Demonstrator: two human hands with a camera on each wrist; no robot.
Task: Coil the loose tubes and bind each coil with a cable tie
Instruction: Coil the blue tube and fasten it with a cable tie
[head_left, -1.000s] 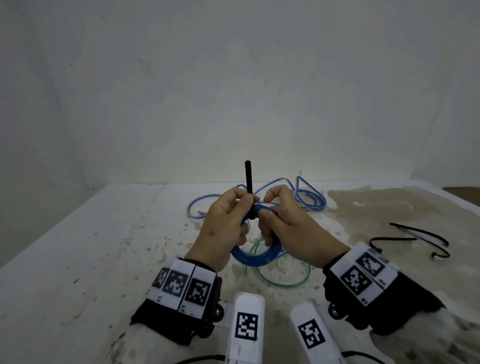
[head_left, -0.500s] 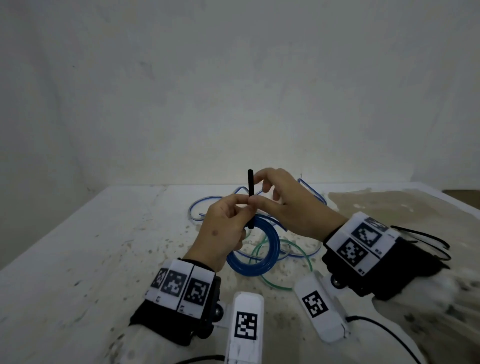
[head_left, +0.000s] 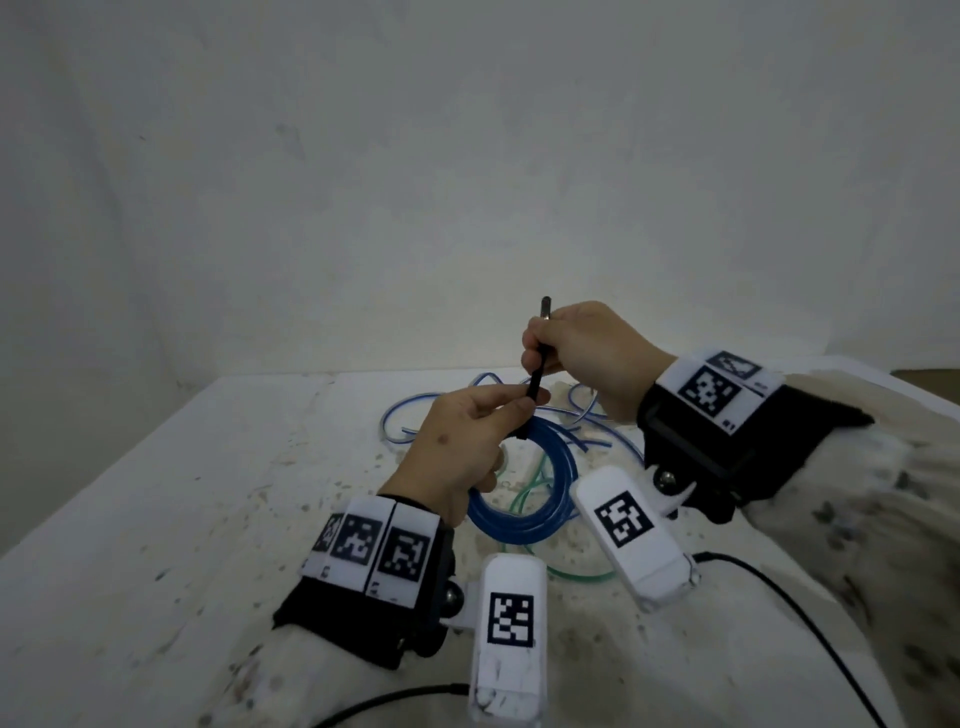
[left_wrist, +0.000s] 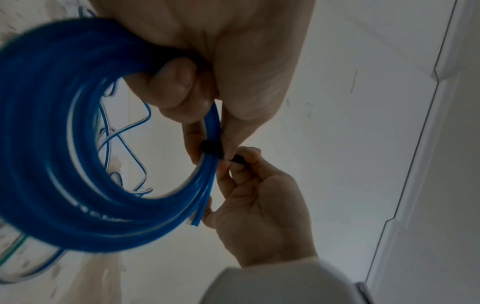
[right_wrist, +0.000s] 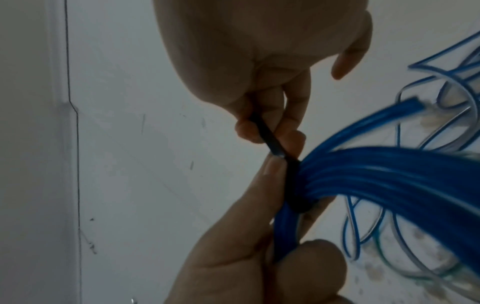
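Note:
A coil of blue tube hangs above the table, gripped near its top by my left hand. A black cable tie is wrapped round the coil's strands, its loop drawn close against them beside my left thumb. My right hand pinches the tie's free tail, which rises from the coil and sticks out above the fingers. The tube's cut ends stand out just past the tie.
Loose blue tubes lie tangled on the stained white table behind the hands. A green tube lies under the coil. A white wall stands close behind the table. Black leads run from the wrist cameras near the bottom edge.
My right hand has left the coil, taken the tie's tail and risen up and to the right with it. The left hand keeps hold of the coil.

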